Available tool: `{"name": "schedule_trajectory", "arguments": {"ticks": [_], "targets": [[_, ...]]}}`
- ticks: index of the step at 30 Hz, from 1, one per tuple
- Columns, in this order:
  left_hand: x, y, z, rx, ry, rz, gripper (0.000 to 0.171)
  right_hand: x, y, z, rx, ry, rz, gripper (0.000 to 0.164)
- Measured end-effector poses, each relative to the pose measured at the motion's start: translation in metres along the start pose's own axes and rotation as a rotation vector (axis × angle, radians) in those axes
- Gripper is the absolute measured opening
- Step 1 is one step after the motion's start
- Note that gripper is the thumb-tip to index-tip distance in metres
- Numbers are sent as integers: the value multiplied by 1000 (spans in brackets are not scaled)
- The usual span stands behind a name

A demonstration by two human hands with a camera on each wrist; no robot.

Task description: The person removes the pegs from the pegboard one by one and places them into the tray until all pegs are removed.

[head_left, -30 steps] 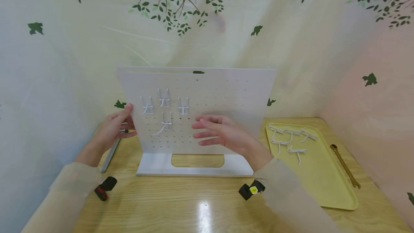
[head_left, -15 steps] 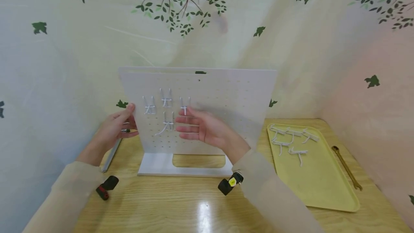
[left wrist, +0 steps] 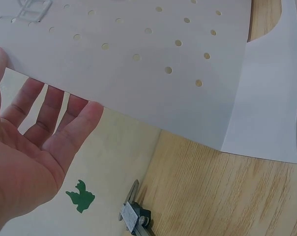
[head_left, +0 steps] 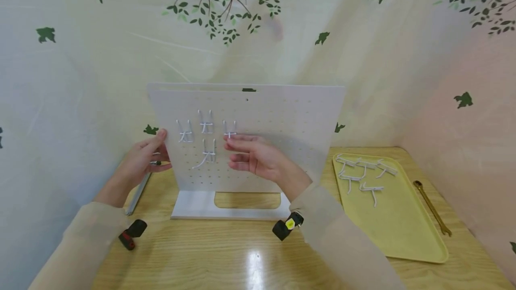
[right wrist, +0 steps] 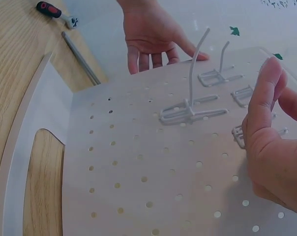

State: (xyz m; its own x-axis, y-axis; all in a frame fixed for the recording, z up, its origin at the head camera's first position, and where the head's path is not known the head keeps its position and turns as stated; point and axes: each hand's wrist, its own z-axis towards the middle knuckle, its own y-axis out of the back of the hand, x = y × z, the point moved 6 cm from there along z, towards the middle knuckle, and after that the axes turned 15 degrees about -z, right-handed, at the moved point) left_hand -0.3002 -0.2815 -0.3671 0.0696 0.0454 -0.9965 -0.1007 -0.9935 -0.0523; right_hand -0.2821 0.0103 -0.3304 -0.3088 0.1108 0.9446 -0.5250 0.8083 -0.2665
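We see the right hand (head_left: 262, 158), a second ago apart from the hook (head_left: 230, 134) just left of the board's (head_left: 290, 115) middle, now at it; work, we judge, centres there. Whether it pinches the hook, we cannot tell. The left hand (head_left: 139, 161) grips the board's left edge.

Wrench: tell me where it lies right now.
In the head view, the wrench lies on the wooden table at far right, just right of the yellow tray.
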Motion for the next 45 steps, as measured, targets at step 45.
{"name": "schedule_trajectory", "arguments": {"ticks": [45], "targets": [[4, 3, 4, -4, 3, 7, 56, 35, 37, -71, -108, 286, -711, 37]]}}
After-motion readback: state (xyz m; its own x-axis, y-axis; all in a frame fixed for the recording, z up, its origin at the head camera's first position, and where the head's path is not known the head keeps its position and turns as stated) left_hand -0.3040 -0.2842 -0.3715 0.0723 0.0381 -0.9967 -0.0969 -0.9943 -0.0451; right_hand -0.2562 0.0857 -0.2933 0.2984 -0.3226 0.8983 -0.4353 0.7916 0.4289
